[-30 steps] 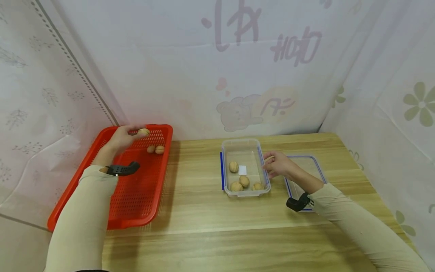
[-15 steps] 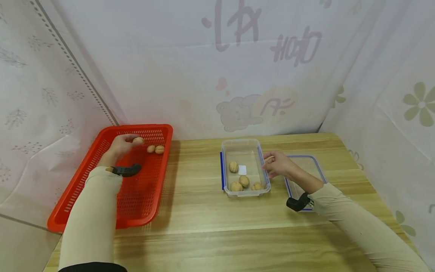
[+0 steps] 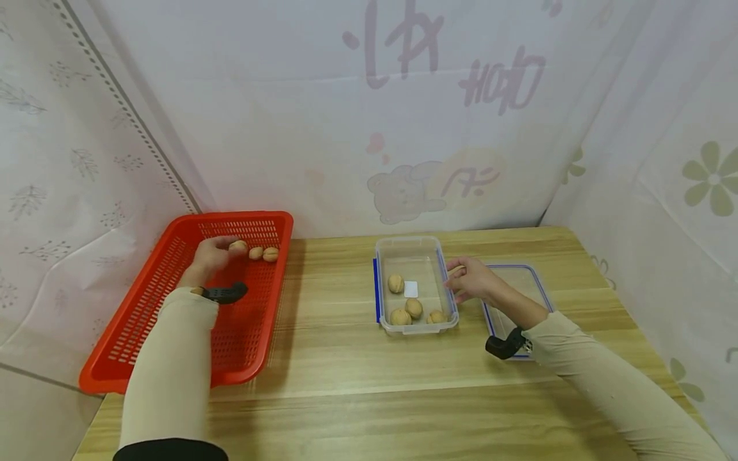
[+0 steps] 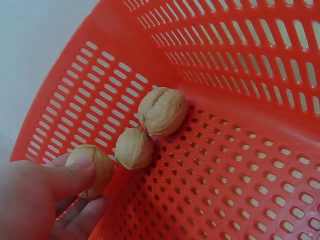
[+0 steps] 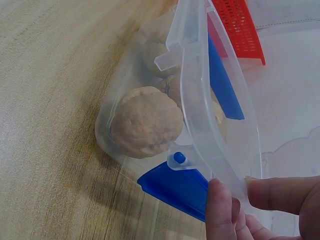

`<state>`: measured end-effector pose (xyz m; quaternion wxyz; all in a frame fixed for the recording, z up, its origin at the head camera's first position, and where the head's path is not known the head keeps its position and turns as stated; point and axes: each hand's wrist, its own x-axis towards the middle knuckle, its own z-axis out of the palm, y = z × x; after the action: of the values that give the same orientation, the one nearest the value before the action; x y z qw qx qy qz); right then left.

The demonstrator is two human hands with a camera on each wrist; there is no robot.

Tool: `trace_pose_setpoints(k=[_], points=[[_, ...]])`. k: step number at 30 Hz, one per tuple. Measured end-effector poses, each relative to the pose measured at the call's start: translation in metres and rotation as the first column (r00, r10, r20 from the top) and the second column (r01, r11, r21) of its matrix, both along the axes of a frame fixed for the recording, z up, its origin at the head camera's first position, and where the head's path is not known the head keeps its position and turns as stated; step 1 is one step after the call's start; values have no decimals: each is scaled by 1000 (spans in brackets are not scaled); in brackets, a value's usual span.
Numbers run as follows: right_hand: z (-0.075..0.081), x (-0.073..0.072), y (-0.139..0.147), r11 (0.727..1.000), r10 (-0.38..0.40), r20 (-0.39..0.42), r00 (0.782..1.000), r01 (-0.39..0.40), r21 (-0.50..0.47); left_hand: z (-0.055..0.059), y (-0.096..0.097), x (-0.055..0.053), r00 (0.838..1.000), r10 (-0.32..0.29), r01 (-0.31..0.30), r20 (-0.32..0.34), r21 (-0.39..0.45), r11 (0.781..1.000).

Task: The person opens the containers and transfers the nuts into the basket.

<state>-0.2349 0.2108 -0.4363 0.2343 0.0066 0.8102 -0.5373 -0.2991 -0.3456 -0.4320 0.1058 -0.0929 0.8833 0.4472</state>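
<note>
My left hand (image 3: pixel 212 256) is inside the red plastic basket (image 3: pixel 275 307), pinching a walnut (image 4: pixel 97 170) between thumb and fingers. Just beyond that nut, two more walnuts lie against the basket's far wall; the nearer walnut (image 4: pixel 134 148) is smaller than the farther walnut (image 4: pixel 163 111). On the other side, my right hand (image 3: pixel 471 279) holds the side rim of a clear plastic food box (image 3: pixel 408 241), thumb on one side and fingers on the other in the right wrist view. Several walnuts, one a walnut (image 5: pixel 146 122) near the corner, sit on the box's floor.
A clear lid (image 3: pixel 519 275) with a blue seal lies under my right forearm. Blue locking flaps (image 3: pixel 377 289) hang from the box's sides. Wood-grain table (image 3: pixel 328 365) separates basket and box; a printed white curtain (image 3: pixel 323 128) stands behind.
My left hand, with the walnut in it, has come down lower into the basket, near the two other walnuts. The right hand keeps its place at the box rim.
</note>
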Motion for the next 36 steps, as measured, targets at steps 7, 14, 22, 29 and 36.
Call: trace_pose_setpoints(k=[7, 14, 22, 29, 36], points=[[-2, 1, 0, 1000, -4, 8, 1000, 4, 2, -9, 0, 3, 1000, 12, -13, 27, 29, 999], [-2, 3, 0, 1000, -3, 4, 1000, 3, 3, -18, 1, 3, 998, 59, -58, -24, 47, 997], [-2, 1, -1, 1000, -12, 9, 1000, 12, 7, -21, 6, 3, 993, 107, -107, -57, 13, 994], [-1, 0, -1, 1000, -14, 5, 1000, 14, 9, -20, 6, 3, 991, 122, -121, -62, 27, 992], [1, 0, -1, 1000, -6, 3, 1000, 6, 13, -19, 4, 3, 992, 99, -98, -76, 25, 995]])
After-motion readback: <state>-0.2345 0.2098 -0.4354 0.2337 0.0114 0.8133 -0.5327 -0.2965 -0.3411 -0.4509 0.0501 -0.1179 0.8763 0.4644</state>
